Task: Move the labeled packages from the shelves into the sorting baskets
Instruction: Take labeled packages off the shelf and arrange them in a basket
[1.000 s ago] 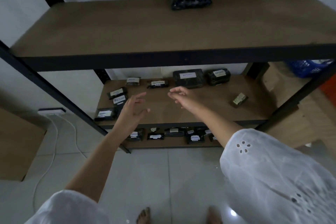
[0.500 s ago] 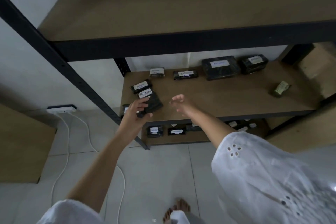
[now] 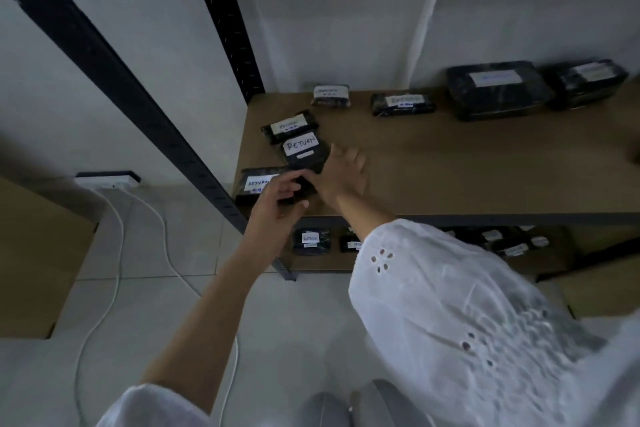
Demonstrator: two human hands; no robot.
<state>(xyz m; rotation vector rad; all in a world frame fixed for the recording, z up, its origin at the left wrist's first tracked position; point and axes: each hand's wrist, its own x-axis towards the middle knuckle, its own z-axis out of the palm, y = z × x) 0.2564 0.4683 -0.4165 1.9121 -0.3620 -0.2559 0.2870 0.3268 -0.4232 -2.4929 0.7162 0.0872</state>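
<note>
The left hand (image 3: pixel 277 199) pinches the near end of the RETURN package (image 3: pixel 304 152), and the right hand (image 3: pixel 344 173) lies flat beside it. The person should lift it squarely, sparing the neighbouring packages (image 3: pixel 289 126).

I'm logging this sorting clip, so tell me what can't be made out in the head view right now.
All in the head view.
Back-row packages: labels blurred.
Lower-shelf packages: labels too small, some hidden behind the sleeve.
RETURN package: near end covered by the left hand and right hand.
Sorting baskets: outside the frame.

Both arms reach forward, left hand (image 3: pixel 277 199) curled, right hand (image 3: pixel 346 173) flat.
</note>
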